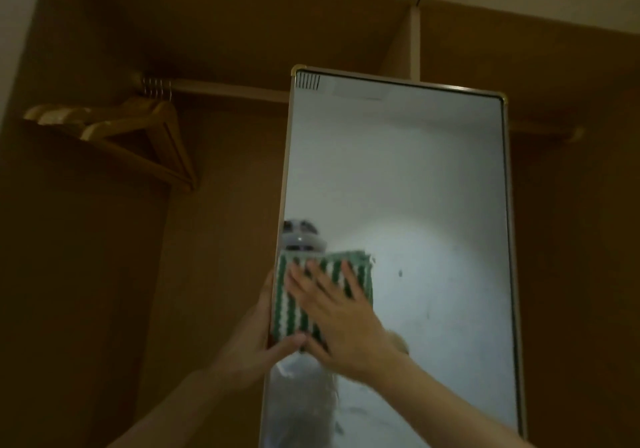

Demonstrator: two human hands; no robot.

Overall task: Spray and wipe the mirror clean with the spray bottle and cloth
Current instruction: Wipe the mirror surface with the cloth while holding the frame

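While the cloth [313, 295] lies flat against the mirror [415, 188] at its left edge, a little below mid-height, you are in the wiping step; no spray bottle is in view. Your right hand [341, 312] is spread open, fingers fanned, palm pressing the cloth onto the glass. Your left hand [258, 340] curls round the frame edge, thumb pinching the cloth's lower corner. The cloth is a ribbed, nubby weave in green and white stripes, folded to a rectangle. The glass is tall, flat and smooth, in a thin pale frame with rounded corners. Specks and faint streaks show to the right, so the next move likely calls for a firm sweep that way. Wooden hangers [138, 136] hang on a rail at upper left.
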